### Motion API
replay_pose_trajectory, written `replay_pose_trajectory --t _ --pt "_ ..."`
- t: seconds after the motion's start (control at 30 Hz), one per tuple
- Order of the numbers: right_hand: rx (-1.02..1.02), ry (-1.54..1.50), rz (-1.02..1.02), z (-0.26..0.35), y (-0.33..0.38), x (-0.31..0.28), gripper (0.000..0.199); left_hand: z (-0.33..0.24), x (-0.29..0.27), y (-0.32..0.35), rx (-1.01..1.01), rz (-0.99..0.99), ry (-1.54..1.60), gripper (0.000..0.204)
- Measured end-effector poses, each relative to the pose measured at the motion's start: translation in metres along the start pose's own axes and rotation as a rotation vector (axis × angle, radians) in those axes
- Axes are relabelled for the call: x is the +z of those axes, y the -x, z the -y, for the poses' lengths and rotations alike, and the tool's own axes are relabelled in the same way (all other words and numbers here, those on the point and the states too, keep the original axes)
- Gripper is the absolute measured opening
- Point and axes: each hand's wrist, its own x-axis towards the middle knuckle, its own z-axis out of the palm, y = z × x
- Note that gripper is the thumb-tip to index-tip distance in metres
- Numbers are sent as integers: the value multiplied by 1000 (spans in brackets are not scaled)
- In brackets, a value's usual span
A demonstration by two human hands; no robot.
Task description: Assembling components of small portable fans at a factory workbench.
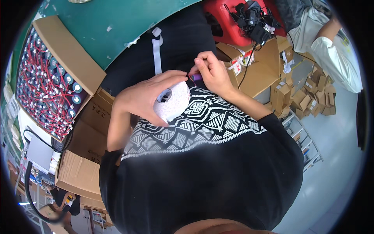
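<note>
My left hand (146, 95) is wrapped round a thick roll of white tape (180, 104), its thumb below and its fingers over the top. The roll's round core faces up and left. Close beside it, my right hand (213, 75) is closed, with thumb and index finger bent together. A small purple cylindrical battery (197, 77) with thin red wires shows at that hand's fingers, its far end hidden by them. Beyond my left hand, a white strip (157, 56) lies over my dark-clothed lap, curled at its far end.
At left, an open cardboard box (70, 50) holds many batteries with red wires, beside a green tabletop (117, 23). Another open carton (80, 167) stands below it. A red stool (228, 23) carries black power adapters (255, 23). Small boxes (311, 93) pile on the floor near another person's sleeve (331, 58).
</note>
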Motion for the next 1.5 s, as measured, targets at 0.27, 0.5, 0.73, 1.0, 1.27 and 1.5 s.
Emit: replay_pose_trajectory --t 0.27,0.5,0.73,1.0,1.27,1.5 --pt "-21 -391 217 -27 13 -14 19 15 -7 -10 56 85 68 130" --pt "-120 -500 192 -29 11 -18 24 31 -2 -18 278 114 268 105" --pt "-217 -512 76 1 1 -1 19 10 20 -32 -208 -332 624 54" --pt "-487 -91 -105 15 -11 -2 9 7 21 -45 -191 -467 258 32" --pt "-474 32 7 28 -12 -15 14 -1 22 -45 -215 -484 52 28" --pt "-723 241 170 34 -21 -25 22 -1 23 -42 -218 -451 42 21"
